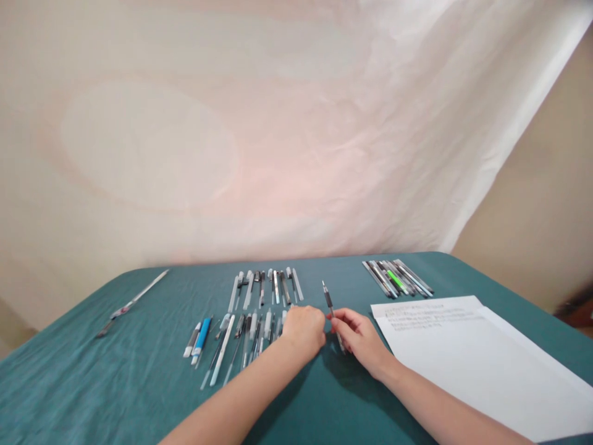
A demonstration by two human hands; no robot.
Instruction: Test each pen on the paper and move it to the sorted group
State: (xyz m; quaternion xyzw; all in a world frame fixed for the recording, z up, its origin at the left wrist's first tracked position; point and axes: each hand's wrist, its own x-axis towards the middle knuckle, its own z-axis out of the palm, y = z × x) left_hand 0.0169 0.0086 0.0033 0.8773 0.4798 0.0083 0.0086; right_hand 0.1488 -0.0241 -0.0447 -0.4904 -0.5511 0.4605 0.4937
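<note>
Pen [328,300], dark grip, tip pointing away: pinched in right hand [357,337], over green cloth [324,414], left of paper sheets [463,364]. Left hand [303,327]: fingers curled, contents cannot be told, just beside right hand.

Green tablecloth [55,389] with rounded far corners, wrinkles at left, pale sheet [296,154] hanging behind it, faint oval mark [148,145] on the sheet's left half, creases and slanted edge at right, beige wall [532,204] beyond that edge, blurred red-brown item [581,312] at right margin
</note>
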